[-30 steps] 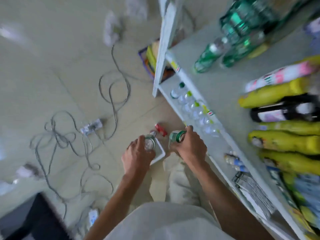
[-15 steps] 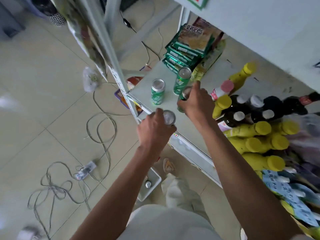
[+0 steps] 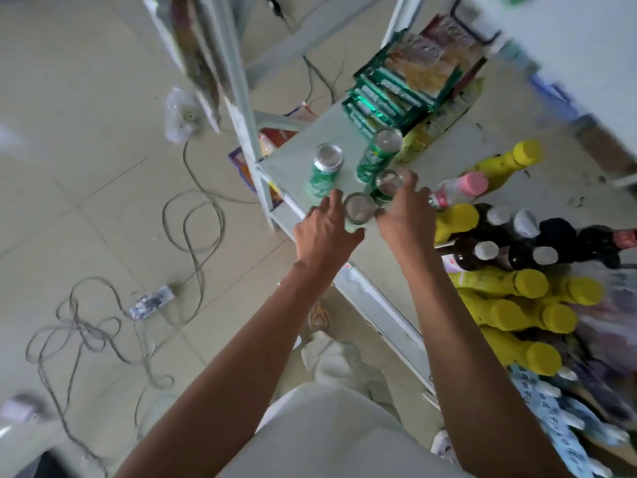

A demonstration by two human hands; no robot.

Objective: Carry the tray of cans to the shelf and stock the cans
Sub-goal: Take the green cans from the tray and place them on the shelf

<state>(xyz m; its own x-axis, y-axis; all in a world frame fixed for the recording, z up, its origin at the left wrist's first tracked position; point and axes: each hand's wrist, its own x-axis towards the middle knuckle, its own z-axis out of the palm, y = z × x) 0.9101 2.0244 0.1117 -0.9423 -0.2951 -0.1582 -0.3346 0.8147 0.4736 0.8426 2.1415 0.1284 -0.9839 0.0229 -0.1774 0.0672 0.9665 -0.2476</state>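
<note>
Several green drink cans stand on the pale shelf board [image 3: 293, 157]. Two stand free: one near the left corner [image 3: 325, 170] and one further back [image 3: 379, 153]. My left hand [image 3: 324, 236] curls round a third can [image 3: 358, 210] at the shelf's front edge. My right hand [image 3: 406, 215] wraps a fourth can [image 3: 386, 184] just behind it. Both held cans are upright and look set down on the board. The tray is not visible; my arms and body cover the floor below.
Yellow-capped bottles [image 3: 531, 284] and dark bottles [image 3: 517, 250] crowd the shelf right of my right hand. Green snack packets [image 3: 389, 94] lie behind the cans. A shelf upright [image 3: 241, 98] rises at left. Cables [image 3: 193, 219] and a power strip [image 3: 151, 301] lie on the floor.
I rose from the tray on the floor with a can in each hand. Both cans came up over the shelf edge and now stand on the board beside the two others.
</note>
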